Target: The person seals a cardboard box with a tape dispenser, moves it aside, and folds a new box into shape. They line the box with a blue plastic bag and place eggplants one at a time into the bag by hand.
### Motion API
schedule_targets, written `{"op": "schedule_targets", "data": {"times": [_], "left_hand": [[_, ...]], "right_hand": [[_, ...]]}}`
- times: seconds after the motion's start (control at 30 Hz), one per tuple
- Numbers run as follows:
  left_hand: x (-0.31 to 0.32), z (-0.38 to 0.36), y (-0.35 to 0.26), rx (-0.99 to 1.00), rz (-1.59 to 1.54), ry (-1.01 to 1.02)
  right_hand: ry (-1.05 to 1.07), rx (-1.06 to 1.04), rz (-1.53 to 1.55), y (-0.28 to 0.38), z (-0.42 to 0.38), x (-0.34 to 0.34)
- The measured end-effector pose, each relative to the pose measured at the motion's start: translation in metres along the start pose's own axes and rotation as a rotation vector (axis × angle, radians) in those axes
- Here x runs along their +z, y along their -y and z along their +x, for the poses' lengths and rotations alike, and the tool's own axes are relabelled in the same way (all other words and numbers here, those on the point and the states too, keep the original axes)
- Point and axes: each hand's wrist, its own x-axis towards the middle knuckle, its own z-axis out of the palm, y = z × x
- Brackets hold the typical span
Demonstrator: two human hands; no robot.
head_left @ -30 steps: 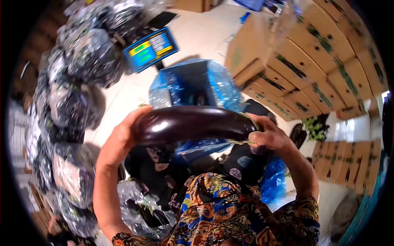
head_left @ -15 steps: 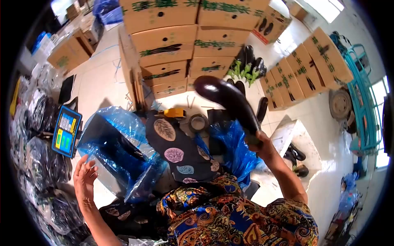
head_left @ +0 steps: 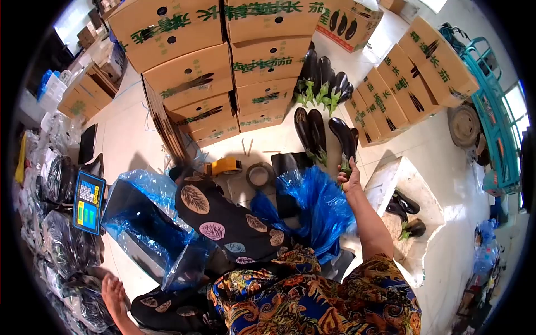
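Observation:
My right hand reaches out over the floor and grips a dark purple eggplant by its green stem end, its tip pointing away from me. Two more eggplants lie side by side on the floor just left of it. My left hand hangs low at the left, fingers loose and holding nothing, beside the blue plastic-lined box. My patterned sleeve and lap fill the bottom of the view.
Stacked cardboard boxes printed with eggplants stand ahead, with a pile of eggplants between the stacks. A scale, tape rolls, a blue bag, bagged produce at left and a white foam box surround me.
My right hand has swung the eggplant forward and down toward the two lying on the floor. My left hand has dropped lower at the left. The view tilted toward the boxes.

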Motion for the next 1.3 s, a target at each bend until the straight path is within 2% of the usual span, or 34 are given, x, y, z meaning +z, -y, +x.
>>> {"op": "schedule_targets", "data": {"times": [0.1,0.13,0.17,0.23,0.3,0.4,0.47,0.5,0.53,0.57,0.6,0.63,0.67,0.7,0.73,0.77,0.8,0.83,0.87,0.9,0.93,0.97,1.0,1.03,1.07,1.1,1.13,1.2,1.23,1.3], "left_hand": [[-0.055,-0.014,0.058,-0.031,0.017,-0.187],[-0.106,0.006,0.112,0.126,0.002,-0.038],[-0.112,-0.017,0.123,0.028,0.010,-0.172],[-0.100,-0.058,0.150,-0.111,-0.053,-0.307],[-0.089,-0.093,0.175,-0.199,-0.139,-0.373],[-0.073,-0.137,0.207,-0.286,-0.255,-0.410],[-0.067,-0.164,0.224,-0.316,-0.340,-0.390],[-0.069,-0.181,0.233,-0.315,-0.380,-0.364],[-0.070,-0.201,0.244,-0.331,-0.422,-0.308],[-0.045,-0.217,0.224,-0.318,-0.357,-0.151],[-0.019,-0.238,0.207,-0.410,-0.327,-0.379],[-0.014,-0.262,0.212,-0.327,-0.545,-0.393],[-0.029,-0.291,0.221,-0.239,-0.552,-0.124],[-0.020,-0.312,0.211,-0.337,-0.635,-0.223],[-0.010,-0.336,0.213,-0.402,-0.575,-0.240],[-0.005,-0.358,0.217,-0.516,-0.556,-0.173],[0.001,-0.375,0.227,-0.654,-0.454,-0.146],[0.020,-0.385,0.237,-0.760,-0.410,-0.335],[0.029,-0.392,0.265,-0.794,-0.383,-0.422],[0.050,-0.389,0.274,-0.740,-0.405,-0.575],[0.053,-0.391,0.311,-0.635,-0.538,-0.520],[0.071,-0.380,0.301,-0.572,-0.606,-0.527],[0.079,-0.377,0.348,-0.511,-0.680,-0.563],[0.095,-0.365,0.374,-0.622,-0.528,-0.708],[0.114,-0.349,0.376,-0.727,-0.202,-0.754],[0.131,-0.342,0.415,-0.591,-0.091,-0.750],[0.149,-0.335,0.429,-0.498,0.249,-0.853],[0.159,-0.322,0.417,-0.752,0.402,-0.834],[0.158,-0.316,0.402,-0.841,0.404,-0.842],[0.147,-0.319,0.368,-0.865,0.194,-0.806]], "right_hand": [[-0.029,-0.011,0.041,0.002,0.038,-0.005],[-0.066,-0.037,0.034,0.003,0.040,0.000],[-0.098,-0.063,0.027,0.001,0.041,0.007],[-0.128,-0.097,0.021,-0.003,0.055,0.011],[-0.139,0.021,0.129,-0.003,0.093,-0.013],[-0.160,0.100,0.157,-0.014,0.101,-0.018],[-0.218,0.080,-0.060,-0.032,0.120,-0.040],[0.016,-0.383,-0.642,-0.045,0.108,-0.067],[0.014,-0.392,-0.884,-0.054,0.112,-0.070],[-0.069,-0.254,-0.941,-0.056,0.112,-0.074],[-0.162,-0.086,-0.943,-0.060,0.114,-0.076],[-0.210,0.032,-0.925,-0.061,0.114,-0.074],[-0.190,0.057,-0.934,-0.063,0.123,-0.070],[-0.171,0.083,-0.943,-0.064,0.132,-0.067],[-0.150,0.108,-0.953,-0.066,0.137,-0.059],[0.060,-0.325,-1.576,-0.065,0.155,-0.057],[0.342,-0.872,-2.084,-0.058,0.161,-0.045],[0.590,-1.088,-2.080,-0.059,0.173,-0.023],[0.830,-1.319,-2.049,-0.063,0.172,0.009],[0.792,-0.443,-1.464,-0.069,0.178,0.052],[0.798,-0.322,-1.287,-0.083,0.136,0.103],[0.793,-0.204,-1.100,-0.105,0.058,0.171],[0.776,-0.095,-0.919,-0.128,-0.020,0.240],[0.757,-0.315,-0.894,-0.144,-0.054,0.273],[0.752,-0.355,-0.914,-0.152,-0.096,0.310],[0.739,-0.489,-0.894,-0.165,-0.126,0.334],[0.828,-0.534,-0.982,-0.170,-0.143,0.356],[1.021,-0.593,-1.029,-0.181,-0.177,0.378],[1.052,-0.609,-1.017,-0.193,-0.207,0.381],[1.234,-0.651,-1.089,-0.209,-0.234,0.376]]}}
